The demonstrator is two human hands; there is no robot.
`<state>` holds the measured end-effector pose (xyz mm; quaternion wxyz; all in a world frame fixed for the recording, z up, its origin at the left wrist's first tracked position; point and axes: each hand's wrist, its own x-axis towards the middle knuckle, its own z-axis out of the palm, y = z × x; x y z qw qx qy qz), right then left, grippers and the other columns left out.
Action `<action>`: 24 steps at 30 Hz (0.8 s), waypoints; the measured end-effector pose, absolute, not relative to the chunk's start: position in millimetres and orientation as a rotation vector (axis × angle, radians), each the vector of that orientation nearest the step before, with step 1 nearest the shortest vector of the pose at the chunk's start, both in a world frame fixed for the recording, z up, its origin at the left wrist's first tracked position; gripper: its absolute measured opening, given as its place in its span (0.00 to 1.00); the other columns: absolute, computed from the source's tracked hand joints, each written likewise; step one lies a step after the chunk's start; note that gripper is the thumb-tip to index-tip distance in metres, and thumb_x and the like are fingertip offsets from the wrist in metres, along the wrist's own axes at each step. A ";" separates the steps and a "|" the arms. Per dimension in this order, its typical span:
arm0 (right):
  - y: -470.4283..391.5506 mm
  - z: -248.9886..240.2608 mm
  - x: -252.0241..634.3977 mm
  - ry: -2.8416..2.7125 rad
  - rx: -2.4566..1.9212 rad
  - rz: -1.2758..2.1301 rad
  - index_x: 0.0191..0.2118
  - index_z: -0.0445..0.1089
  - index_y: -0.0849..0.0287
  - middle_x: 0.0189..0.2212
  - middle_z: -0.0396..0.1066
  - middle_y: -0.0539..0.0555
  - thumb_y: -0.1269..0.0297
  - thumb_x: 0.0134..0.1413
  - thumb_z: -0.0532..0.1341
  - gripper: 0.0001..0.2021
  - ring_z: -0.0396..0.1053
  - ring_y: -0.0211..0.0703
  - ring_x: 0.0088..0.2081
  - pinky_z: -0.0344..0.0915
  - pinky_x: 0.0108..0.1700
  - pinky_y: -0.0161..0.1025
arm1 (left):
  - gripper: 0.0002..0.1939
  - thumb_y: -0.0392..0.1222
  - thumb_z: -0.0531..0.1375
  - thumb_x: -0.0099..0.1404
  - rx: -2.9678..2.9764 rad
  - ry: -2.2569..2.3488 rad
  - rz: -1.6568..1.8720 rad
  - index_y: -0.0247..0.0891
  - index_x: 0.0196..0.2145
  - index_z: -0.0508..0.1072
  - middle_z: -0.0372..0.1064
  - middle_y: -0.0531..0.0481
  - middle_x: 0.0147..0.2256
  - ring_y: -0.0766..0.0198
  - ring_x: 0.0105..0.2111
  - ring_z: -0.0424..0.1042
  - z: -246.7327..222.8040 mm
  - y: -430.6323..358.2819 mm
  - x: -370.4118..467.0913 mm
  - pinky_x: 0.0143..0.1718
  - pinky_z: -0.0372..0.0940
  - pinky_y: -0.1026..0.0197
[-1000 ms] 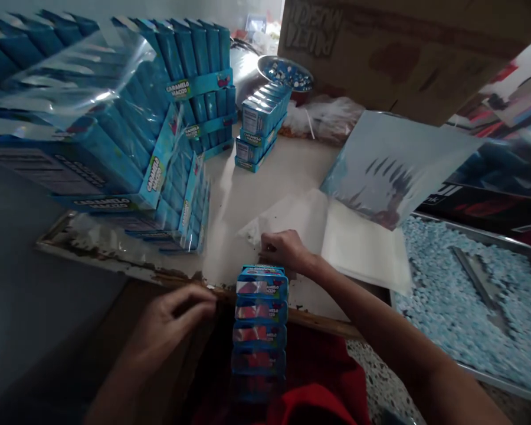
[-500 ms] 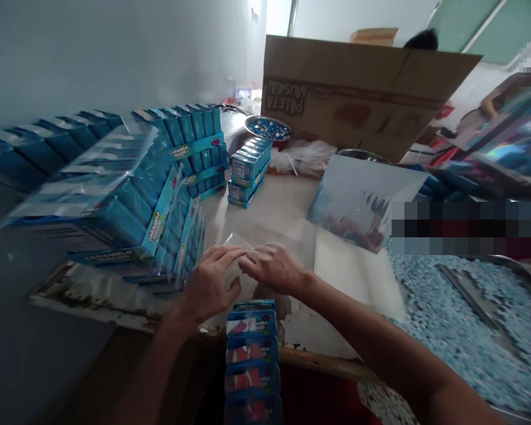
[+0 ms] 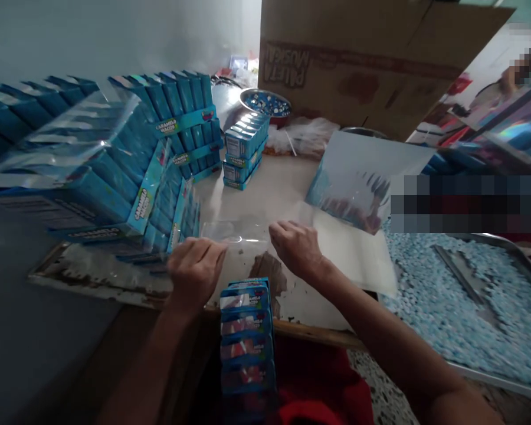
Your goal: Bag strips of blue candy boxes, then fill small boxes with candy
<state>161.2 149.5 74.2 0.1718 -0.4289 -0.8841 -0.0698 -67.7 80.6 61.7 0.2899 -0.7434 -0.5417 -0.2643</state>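
A piece of clear plastic film (image 3: 236,231) is stretched low over the table between my two hands. My left hand (image 3: 195,265) is closed on its left end, knuckles up. On the other side my right hand (image 3: 297,248) is curled into a fist at the film's right end. Just below the hands, a row of blue candy boxes (image 3: 245,324) marked "Caramelo Macizo" runs back over the table edge toward my body. The fingertips of both hands are hidden under the knuckles.
Plastic-wrapped blue boxes (image 3: 115,159) are stacked at left, with a smaller stack (image 3: 244,147) farther back. A pale sheet pile (image 3: 356,254) lies right of my right hand, beside a tray of blue-white candies (image 3: 513,319). A large cardboard box (image 3: 358,71) stands behind.
My hands have moved apart from close together, and the clear film now spans between them. Both hands have closed into fists. The camera view has tilted downward.
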 end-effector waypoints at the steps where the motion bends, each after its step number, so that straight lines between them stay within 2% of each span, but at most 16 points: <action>1: 148.3 60.4 162.4 -2.534 -1.222 -0.161 0.36 0.70 0.58 0.32 0.74 0.53 0.72 0.66 0.56 0.07 0.64 0.41 0.32 0.44 0.32 0.42 | 0.09 0.36 0.61 0.68 -2.024 -1.457 -0.607 0.42 0.29 0.73 0.70 0.49 0.26 0.56 0.32 0.67 51.8 80.9 -68.3 0.35 0.54 0.54; 5: 141.5 5.7 165.4 -2.656 -1.106 -0.046 0.37 0.70 0.58 0.29 0.74 0.52 0.68 0.67 0.58 0.06 0.64 0.39 0.30 0.46 0.32 0.41 | 0.13 0.36 0.58 0.69 -2.136 -1.555 -0.359 0.40 0.25 0.70 0.68 0.48 0.26 0.58 0.29 0.65 17.2 76.3 -70.3 0.30 0.49 0.54; 10: 124.8 -17.6 177.7 -2.690 -1.038 0.079 0.36 0.70 0.58 0.28 0.74 0.50 0.67 0.67 0.58 0.07 0.65 0.38 0.29 0.46 0.31 0.40 | 0.03 0.38 0.62 0.67 -2.393 -1.738 -0.270 0.42 0.36 0.77 0.75 0.50 0.36 0.59 0.36 0.71 14.8 58.5 -72.1 0.32 0.54 0.58; 13: 111.5 -9.3 181.9 -2.721 -1.078 0.241 0.36 0.71 0.57 0.29 0.74 0.50 0.72 0.62 0.60 0.05 0.65 0.37 0.28 0.45 0.30 0.39 | 0.02 0.39 0.63 0.65 -2.534 -1.875 -0.133 0.41 0.34 0.76 0.74 0.49 0.36 0.59 0.37 0.72 33.1 49.8 -70.2 0.32 0.54 0.60; 18: 104.0 22.8 175.0 -2.726 -1.285 0.497 0.25 0.71 0.58 0.19 0.68 0.50 0.73 0.55 0.62 0.09 0.58 0.34 0.19 0.44 0.27 0.38 | 0.06 0.39 0.61 0.65 -2.534 -1.981 -0.054 0.40 0.30 0.74 0.69 0.51 0.32 0.63 0.30 0.69 63.7 39.1 -67.4 0.28 0.51 0.61; 21: 102.8 57.2 171.0 -2.650 -1.423 0.493 0.21 0.70 0.59 0.17 0.67 0.51 0.71 0.54 0.63 0.11 0.54 0.33 0.17 0.42 0.26 0.39 | 0.07 0.41 0.60 0.67 -2.484 -2.010 -0.233 0.43 0.33 0.78 0.71 0.52 0.32 0.63 0.29 0.70 75.5 33.0 -68.3 0.28 0.53 0.61; 24: 90.1 87.2 170.6 -2.543 -1.457 0.472 0.20 0.70 0.59 0.17 0.67 0.51 0.69 0.55 0.64 0.13 0.53 0.33 0.18 0.41 0.26 0.39 | 0.09 0.45 0.60 0.69 -2.444 -2.101 -0.631 0.47 0.37 0.82 0.77 0.55 0.35 0.65 0.32 0.74 83.2 23.7 -66.3 0.32 0.61 0.63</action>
